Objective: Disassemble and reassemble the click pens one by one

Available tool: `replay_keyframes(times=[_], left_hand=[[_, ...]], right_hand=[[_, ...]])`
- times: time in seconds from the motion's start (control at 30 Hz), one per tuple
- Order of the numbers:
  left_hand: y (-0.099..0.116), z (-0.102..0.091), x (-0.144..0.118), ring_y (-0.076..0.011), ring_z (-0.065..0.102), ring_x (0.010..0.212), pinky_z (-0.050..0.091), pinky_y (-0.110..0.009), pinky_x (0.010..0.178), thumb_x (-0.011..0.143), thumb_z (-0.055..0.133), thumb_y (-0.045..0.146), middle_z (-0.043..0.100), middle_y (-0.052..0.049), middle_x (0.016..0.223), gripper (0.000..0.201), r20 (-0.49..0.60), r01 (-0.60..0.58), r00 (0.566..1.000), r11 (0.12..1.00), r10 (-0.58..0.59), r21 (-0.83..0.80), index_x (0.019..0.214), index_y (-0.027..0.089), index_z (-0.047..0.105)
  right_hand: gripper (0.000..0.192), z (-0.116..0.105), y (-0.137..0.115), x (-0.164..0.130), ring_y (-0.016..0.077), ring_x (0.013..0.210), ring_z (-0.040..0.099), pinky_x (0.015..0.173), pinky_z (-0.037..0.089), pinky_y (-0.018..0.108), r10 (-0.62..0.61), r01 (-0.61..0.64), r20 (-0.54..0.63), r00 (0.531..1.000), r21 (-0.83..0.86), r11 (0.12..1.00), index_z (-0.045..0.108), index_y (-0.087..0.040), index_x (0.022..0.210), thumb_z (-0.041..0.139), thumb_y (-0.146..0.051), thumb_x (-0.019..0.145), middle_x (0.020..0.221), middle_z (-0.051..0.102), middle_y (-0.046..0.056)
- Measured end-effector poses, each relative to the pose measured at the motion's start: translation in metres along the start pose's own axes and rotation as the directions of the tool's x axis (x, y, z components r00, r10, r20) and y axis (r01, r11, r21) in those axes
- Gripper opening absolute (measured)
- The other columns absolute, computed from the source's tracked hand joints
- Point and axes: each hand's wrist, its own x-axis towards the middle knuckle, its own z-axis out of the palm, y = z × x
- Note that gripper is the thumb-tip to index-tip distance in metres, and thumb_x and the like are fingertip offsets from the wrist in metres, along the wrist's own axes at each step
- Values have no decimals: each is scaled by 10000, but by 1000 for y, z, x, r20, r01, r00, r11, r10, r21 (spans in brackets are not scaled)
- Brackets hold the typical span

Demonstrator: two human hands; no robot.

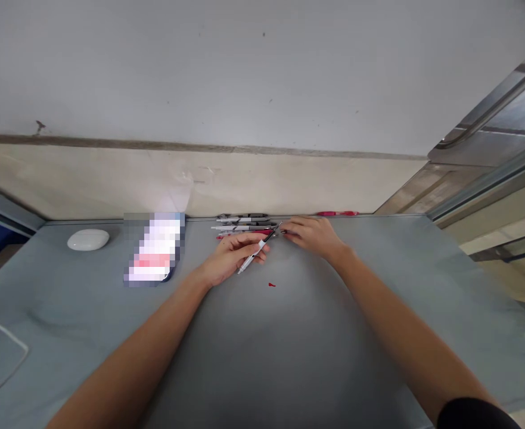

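My left hand (230, 256) is closed around a white pen (247, 263), tilted with its pale end toward me. A thin dark length reaches from the pen up toward my right hand. My right hand (313, 235) has its fingers pinched together just right of that tip. A small dark piece shows at these fingertips, too small to name. Behind my left hand lies a row of several pens (239, 227), with grey, white, black and red parts, partly hidden by the hand. A small red piece (272, 285) rests on the grey surface in front of my hands.
A red pen (338, 213) lies along the back edge, by the wall (262, 179). To the left are a phone (152, 250) with a lit, blurred-out screen and a white rounded case (88, 239). A white cable (16, 339) curves across the near left of the grey table (289, 357).
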Motion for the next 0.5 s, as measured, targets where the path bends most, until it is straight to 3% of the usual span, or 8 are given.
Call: replay_keyframes(times=[0.27, 0.5], left_hand=[[1, 2, 1, -153, 702, 748, 549, -332, 777, 767, 805, 229, 766, -63, 892, 280, -1, 14, 1000, 1000, -14, -5, 1034, 162, 751], [0, 1, 1, -147, 685, 744, 540, -305, 711, 778, 791, 223, 764, -73, 923, 281, 12, 10, 1000, 1000, -10, 7, 1049, 165, 753]], right_hand=[[235, 2, 7, 7, 166, 922, 699, 607, 419, 275, -176, 175, -3, 984, -86, 981, 738, -284, 1053, 526, -237, 964, 1046, 778, -8], [212, 1, 7, 8, 165, 911, 694, 609, 421, 271, -197, 196, -3, 980, -74, 978, 734, -282, 1044, 545, -244, 958, 1049, 776, -6]])
